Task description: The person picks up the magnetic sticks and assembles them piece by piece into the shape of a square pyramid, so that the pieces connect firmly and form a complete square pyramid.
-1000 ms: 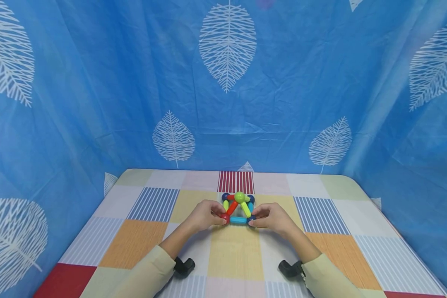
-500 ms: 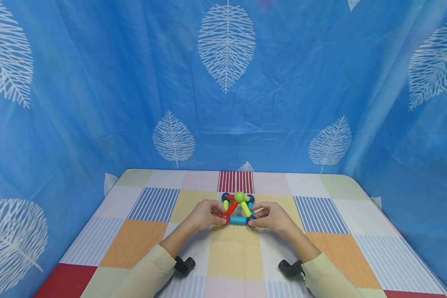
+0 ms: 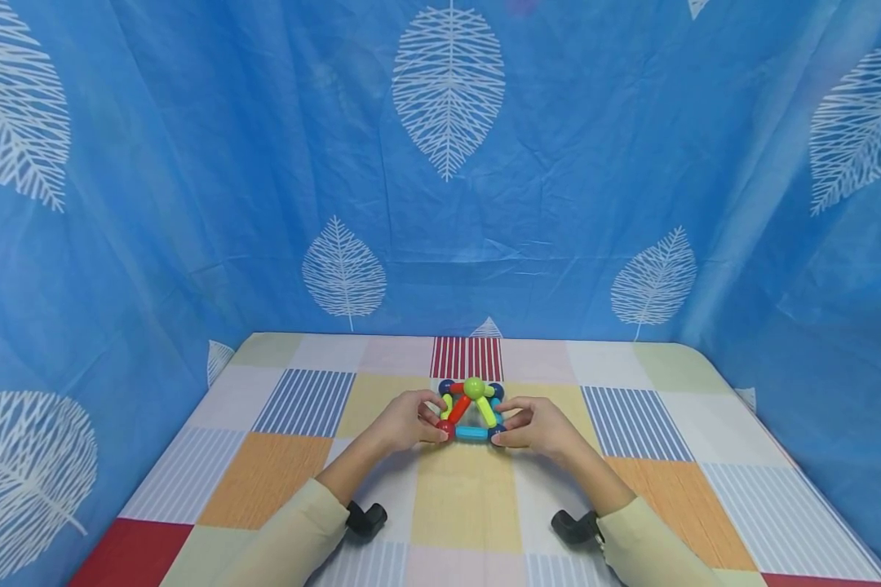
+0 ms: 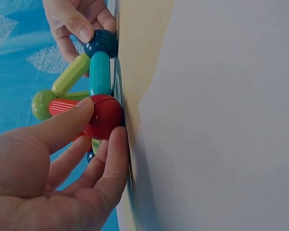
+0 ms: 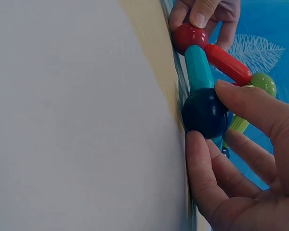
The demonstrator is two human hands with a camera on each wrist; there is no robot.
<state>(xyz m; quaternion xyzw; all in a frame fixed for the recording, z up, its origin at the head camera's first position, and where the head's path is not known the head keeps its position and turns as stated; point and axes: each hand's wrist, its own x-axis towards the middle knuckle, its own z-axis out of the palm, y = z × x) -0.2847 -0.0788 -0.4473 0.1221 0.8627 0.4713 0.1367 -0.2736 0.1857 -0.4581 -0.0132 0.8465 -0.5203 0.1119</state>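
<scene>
A pyramid of magnetic building rods and balls stands on the table, with a light green ball (image 3: 474,387) at its top. My left hand (image 3: 404,422) pinches the red ball (image 4: 105,117) at its near left corner between thumb and fingers. At the near right corner, my right hand (image 3: 539,425) pinches a dark blue ball (image 5: 205,114) the same way. A light blue rod (image 3: 472,433) joins these two balls. From them a red rod (image 3: 458,409) and a yellow-green rod (image 3: 486,412) slope up to the top. Two more dark blue balls mark the far corners.
A patchwork-patterned cloth (image 3: 466,489) covers the table. Blue curtains (image 3: 558,204) with white leaf prints hang behind it and at both sides. A black wrist-camera mount (image 3: 367,519) sits under the left wrist, another mount (image 3: 574,527) under the right.
</scene>
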